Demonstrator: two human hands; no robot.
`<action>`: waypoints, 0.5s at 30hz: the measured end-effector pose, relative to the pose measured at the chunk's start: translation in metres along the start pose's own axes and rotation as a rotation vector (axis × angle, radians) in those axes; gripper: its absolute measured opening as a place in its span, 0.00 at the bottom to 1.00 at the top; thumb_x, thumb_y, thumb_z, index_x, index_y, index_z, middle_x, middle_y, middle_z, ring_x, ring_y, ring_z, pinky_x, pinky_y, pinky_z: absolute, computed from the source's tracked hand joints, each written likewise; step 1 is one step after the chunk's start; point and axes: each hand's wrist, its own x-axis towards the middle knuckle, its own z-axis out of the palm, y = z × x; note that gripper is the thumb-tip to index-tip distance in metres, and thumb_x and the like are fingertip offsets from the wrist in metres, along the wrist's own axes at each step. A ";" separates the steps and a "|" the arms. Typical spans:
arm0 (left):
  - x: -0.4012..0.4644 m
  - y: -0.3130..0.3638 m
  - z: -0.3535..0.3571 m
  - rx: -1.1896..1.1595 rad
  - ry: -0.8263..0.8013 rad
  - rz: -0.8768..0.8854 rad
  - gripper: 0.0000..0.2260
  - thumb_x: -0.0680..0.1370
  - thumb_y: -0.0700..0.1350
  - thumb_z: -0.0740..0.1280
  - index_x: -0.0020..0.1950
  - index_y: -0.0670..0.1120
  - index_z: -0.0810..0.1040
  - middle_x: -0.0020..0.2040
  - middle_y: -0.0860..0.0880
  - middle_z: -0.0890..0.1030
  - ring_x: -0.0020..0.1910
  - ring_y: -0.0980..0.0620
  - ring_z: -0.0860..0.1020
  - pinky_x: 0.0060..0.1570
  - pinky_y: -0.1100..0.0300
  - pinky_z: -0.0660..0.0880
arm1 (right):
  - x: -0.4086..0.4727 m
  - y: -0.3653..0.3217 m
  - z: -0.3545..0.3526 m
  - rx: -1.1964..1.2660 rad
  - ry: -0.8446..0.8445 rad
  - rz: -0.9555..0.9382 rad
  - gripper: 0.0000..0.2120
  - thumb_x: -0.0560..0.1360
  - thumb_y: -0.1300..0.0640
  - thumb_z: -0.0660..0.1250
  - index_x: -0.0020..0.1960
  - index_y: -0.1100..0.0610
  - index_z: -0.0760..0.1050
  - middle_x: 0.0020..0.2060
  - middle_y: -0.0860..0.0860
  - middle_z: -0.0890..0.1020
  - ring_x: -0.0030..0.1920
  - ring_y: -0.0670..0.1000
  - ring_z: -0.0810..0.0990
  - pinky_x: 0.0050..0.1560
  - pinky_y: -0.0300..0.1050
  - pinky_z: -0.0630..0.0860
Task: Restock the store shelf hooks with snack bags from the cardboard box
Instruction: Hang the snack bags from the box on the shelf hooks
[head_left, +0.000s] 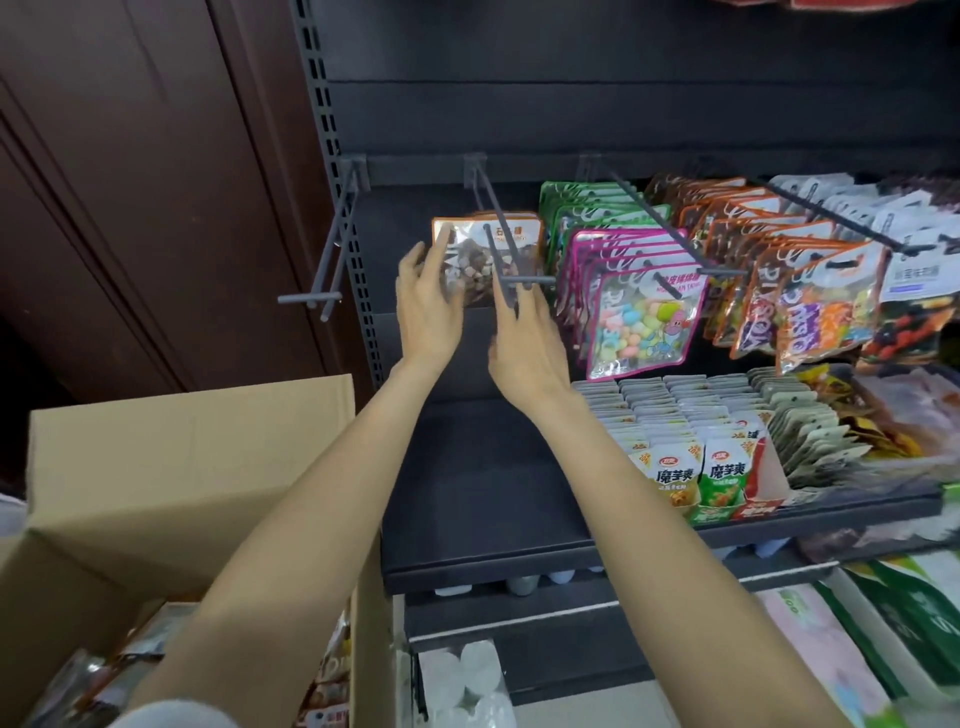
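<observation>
Both arms are stretched forward toward a dark shelf unit (519, 119). An orange-edged snack bag (485, 260) with a clear window showing brown and white pieces is hung on a grey double-wire hook (501, 234), roughly midway along the wires, and more bags of the same kind seem to be packed behind it. The left hand (426, 306) is held against the bag's left edge with straight, spread fingers; the bag is touched but not gripped. The right hand (524, 343) is raised just below the hook's crossbar, its fingers straight and reaching up to the bag's lower right corner; nothing is clasped in it, and whether the fingertips meet the bag or only the hook cannot be told.

To the left, another hook (332, 249) is left bare. To the right, hooks are filled with green bags (582, 200), pink-edged bags of pastel candy (641, 306) and orange bags (779, 291), with white packets (914, 270) at the far right. Rows of small packets (680, 415) are lined up on the shelf board (493, 499) below.

At the lower left, an open cardboard box (156, 467) is seen, with more snack bags (104, 675) lying inside it, partly hidden by the left forearm.
</observation>
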 end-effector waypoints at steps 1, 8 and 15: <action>-0.009 0.001 -0.003 -0.015 -0.025 -0.023 0.26 0.79 0.36 0.63 0.76 0.50 0.63 0.73 0.39 0.64 0.72 0.43 0.63 0.70 0.54 0.61 | -0.008 0.002 0.000 0.004 0.006 -0.037 0.35 0.77 0.64 0.63 0.78 0.60 0.50 0.78 0.58 0.52 0.77 0.59 0.53 0.71 0.54 0.63; -0.125 -0.001 -0.074 -0.093 -0.166 -0.056 0.15 0.80 0.45 0.63 0.68 0.51 0.73 0.58 0.56 0.80 0.60 0.57 0.76 0.64 0.54 0.71 | -0.095 -0.013 0.004 0.317 -0.001 -0.188 0.26 0.80 0.58 0.61 0.77 0.56 0.58 0.71 0.54 0.69 0.71 0.54 0.65 0.69 0.51 0.65; -0.235 -0.034 -0.221 0.296 -0.090 0.114 0.11 0.78 0.48 0.63 0.52 0.46 0.83 0.41 0.57 0.81 0.40 0.61 0.78 0.44 0.61 0.75 | -0.177 -0.060 0.011 0.411 -0.261 -0.307 0.10 0.80 0.55 0.63 0.59 0.50 0.78 0.45 0.48 0.85 0.44 0.52 0.83 0.40 0.50 0.79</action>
